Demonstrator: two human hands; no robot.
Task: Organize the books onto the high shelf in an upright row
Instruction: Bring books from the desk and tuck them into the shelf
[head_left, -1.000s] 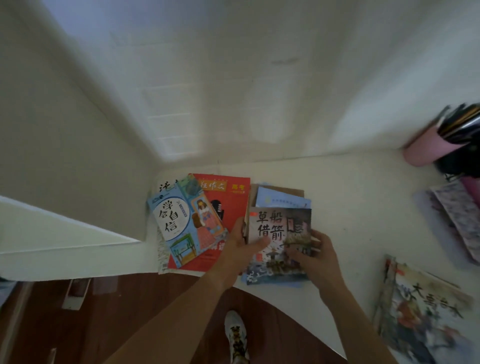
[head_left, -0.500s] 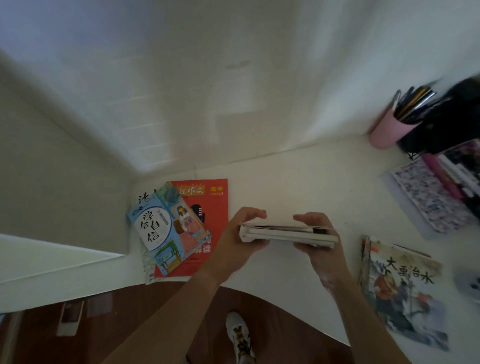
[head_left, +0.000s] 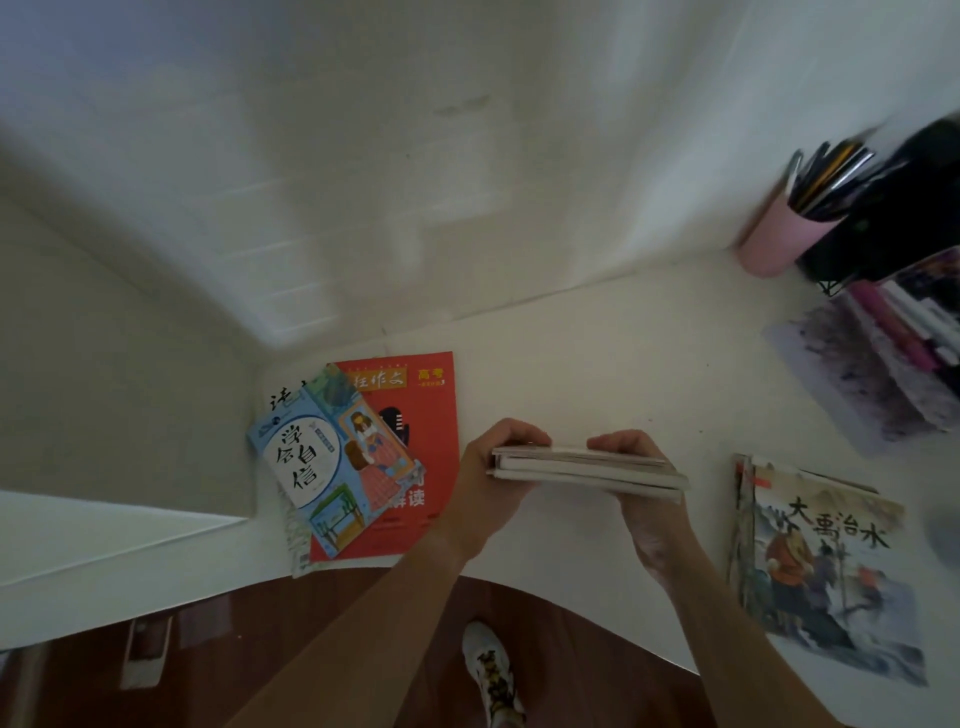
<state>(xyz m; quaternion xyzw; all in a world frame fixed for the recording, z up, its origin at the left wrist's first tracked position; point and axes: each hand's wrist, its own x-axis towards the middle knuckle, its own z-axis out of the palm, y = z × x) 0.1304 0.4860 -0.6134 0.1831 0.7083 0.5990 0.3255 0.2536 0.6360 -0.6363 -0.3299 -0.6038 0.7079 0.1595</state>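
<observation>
I hold a small stack of thin books (head_left: 587, 470) edge-on above the white desk (head_left: 597, 364). My left hand (head_left: 491, 488) grips its left end, fingers curled over the top. My right hand (head_left: 641, 499) grips its right part the same way. At the desk's left corner lies a blue book (head_left: 322, 462) on top of a red book (head_left: 415, 431). A picture book with painted figures (head_left: 826, 566) lies flat at the right. The high shelf is out of view.
A pink pen cup (head_left: 779, 234) and a black holder (head_left: 893, 208) stand at the back right, with a patterned pad and pens (head_left: 878, 374) before them. White walls close the desk's back and left. Dark wood floor and my shoe (head_left: 491, 670) show below the desk's curved front edge.
Both hands took the stack of thin books off the desk beside the red book and lifted it, so that it now shows edge-on. The view swung rightward.
</observation>
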